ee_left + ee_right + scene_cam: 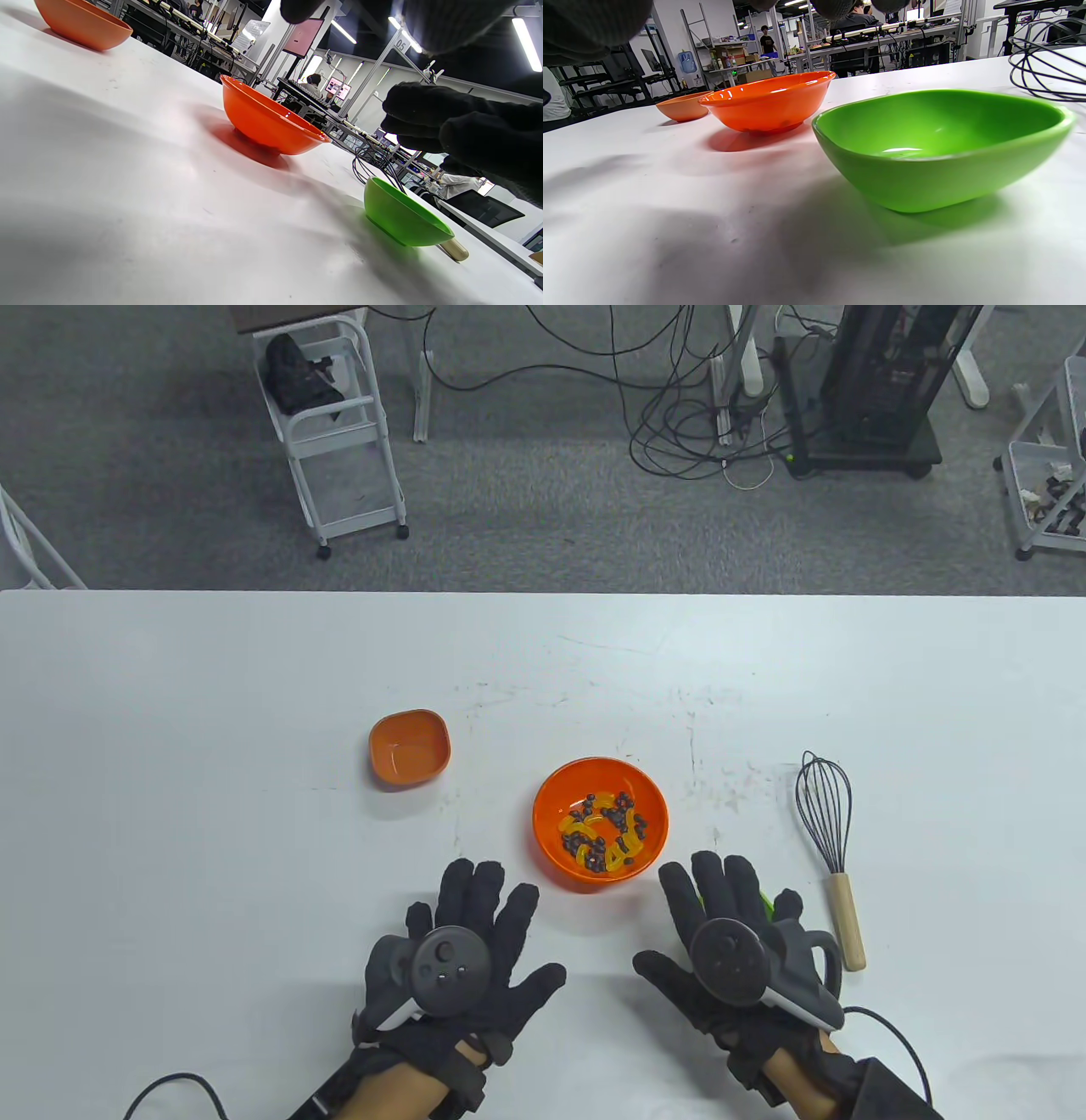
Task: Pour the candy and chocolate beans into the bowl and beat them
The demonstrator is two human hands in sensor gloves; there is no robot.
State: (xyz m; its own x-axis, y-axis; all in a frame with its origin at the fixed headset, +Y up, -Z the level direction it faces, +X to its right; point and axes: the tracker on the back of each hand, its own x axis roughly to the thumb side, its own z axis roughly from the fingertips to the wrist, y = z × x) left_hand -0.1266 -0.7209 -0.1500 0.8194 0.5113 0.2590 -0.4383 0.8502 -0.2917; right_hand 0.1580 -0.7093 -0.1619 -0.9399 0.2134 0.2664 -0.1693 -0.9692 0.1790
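Observation:
An orange round bowl (601, 824) (267, 118) (768, 101) holds yellow candy and dark chocolate beans (604, 833) at the table's middle. A small orange square dish (410, 748) (82, 25) (683, 106) stands empty to its left. Under my right hand (721, 899) sits an empty green dish (937, 144) (403, 214), mostly hidden in the table view; the hand hovers above it with straight fingers. A whisk (830, 836) with a wooden handle lies to the right. My left hand (475, 912) is spread flat, near the bowl's front left, holding nothing.
The white table (212, 831) stretches wide on both sides. Beyond its far edge the floor holds a white trolley (335, 432), cables and a black stand (874, 390).

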